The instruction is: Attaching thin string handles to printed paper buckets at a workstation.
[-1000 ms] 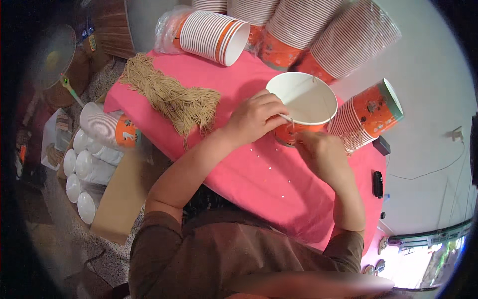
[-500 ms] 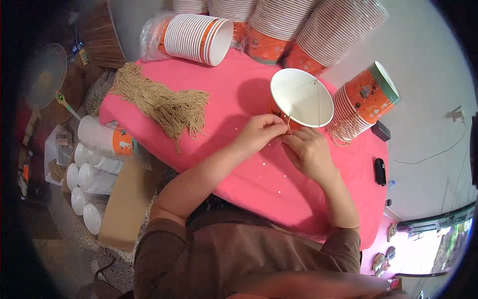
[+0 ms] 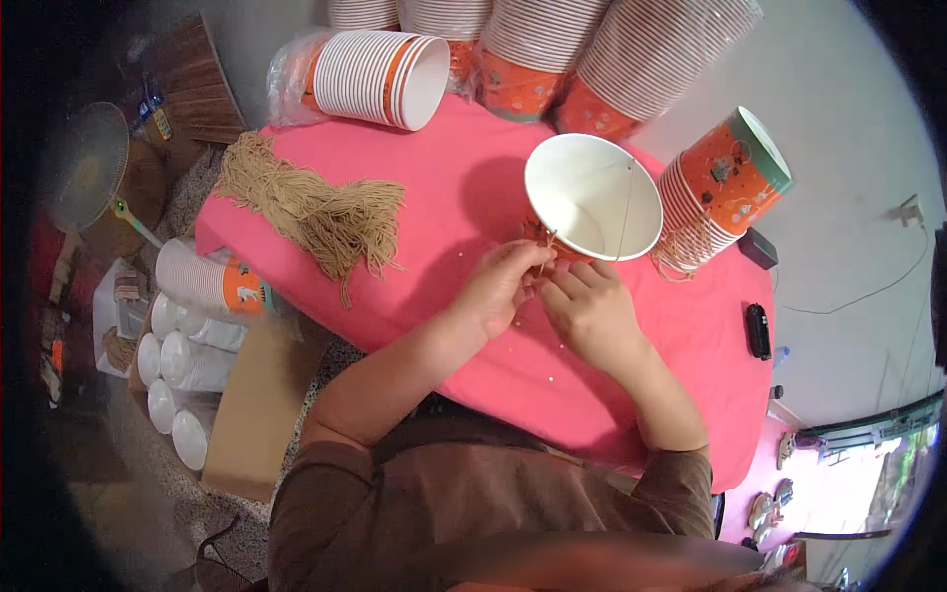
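A paper bucket (image 3: 567, 183) with a white inside stands on the pink-covered table in front of me. Thin tan cord (image 3: 625, 212) runs across its mouth from a hole in the far wall. At the near rim a loop of the cord sticks up by my fingers. My left hand (image 3: 503, 281) pinches this cord between thumb and forefinger. Close beside it, my right hand (image 3: 589, 308) has its fingers curled and closed at the cord too, their tips partly hidden. Both hands are just below the bucket's near rim.
A bundle of tan cords (image 3: 316, 207) lies at the left. Stacked orange buckets (image 3: 725, 173) with cords hanging stand at right; a wrapped stack (image 3: 360, 74) lies behind. Taller wrapped stacks (image 3: 528, 74) line the back. A carton (image 3: 252, 405) of white cups sits lower left.
My hands have shifted slightly left and nearer me, still close together at the cord. The bucket has tilted a little, its mouth showing more of the inside.
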Available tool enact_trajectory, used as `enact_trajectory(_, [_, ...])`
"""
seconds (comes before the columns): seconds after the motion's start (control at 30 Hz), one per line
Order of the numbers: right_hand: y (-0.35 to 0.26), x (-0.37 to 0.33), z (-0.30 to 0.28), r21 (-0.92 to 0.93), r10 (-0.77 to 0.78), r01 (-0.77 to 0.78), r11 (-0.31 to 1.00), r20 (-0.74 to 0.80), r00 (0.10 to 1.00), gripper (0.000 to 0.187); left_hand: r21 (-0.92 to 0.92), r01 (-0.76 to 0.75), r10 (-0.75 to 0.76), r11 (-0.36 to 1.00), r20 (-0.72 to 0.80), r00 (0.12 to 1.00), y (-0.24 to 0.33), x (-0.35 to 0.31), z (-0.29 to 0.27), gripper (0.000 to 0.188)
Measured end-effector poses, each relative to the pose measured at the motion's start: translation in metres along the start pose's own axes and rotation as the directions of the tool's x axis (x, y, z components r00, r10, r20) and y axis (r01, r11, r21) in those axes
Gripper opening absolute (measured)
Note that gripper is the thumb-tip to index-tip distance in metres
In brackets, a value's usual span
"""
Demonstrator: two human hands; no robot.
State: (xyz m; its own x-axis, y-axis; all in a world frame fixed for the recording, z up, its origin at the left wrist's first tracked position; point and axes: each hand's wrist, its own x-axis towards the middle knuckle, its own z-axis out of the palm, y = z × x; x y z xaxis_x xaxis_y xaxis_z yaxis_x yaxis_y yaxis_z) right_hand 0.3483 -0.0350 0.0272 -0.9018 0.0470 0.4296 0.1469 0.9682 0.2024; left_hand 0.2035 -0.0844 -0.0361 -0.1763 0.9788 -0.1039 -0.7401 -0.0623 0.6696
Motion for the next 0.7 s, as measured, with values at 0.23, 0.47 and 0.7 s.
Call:
enact_trajectory(0.23, [-0.011,0.001,-0.007,0.102,-0.04,0.038,0.994,0.015,0.999,0.015,-0.051,0.008,-0.008,0.999,0.007,1.0,0.01,-0.003,0.003,0.008])
enact_trajectory(0.47, [-0.01,0.007,-0.007,0.219,-0.082,0.105,0.97,-0.11,0.991,0.017,0.116,0.029,-0.021,0.993,-0.071,0.997,0.019,-0.005,0.013,0.012])
enact_trajectory(0.7, [-0.002,0.003,-0.013,0.152,-0.013,0.028,0.988,-0.096,0.995,0.015,0.376,-0.147,0.128,0.915,0.076,0.989,0.027,0.006,0.014,0.018])
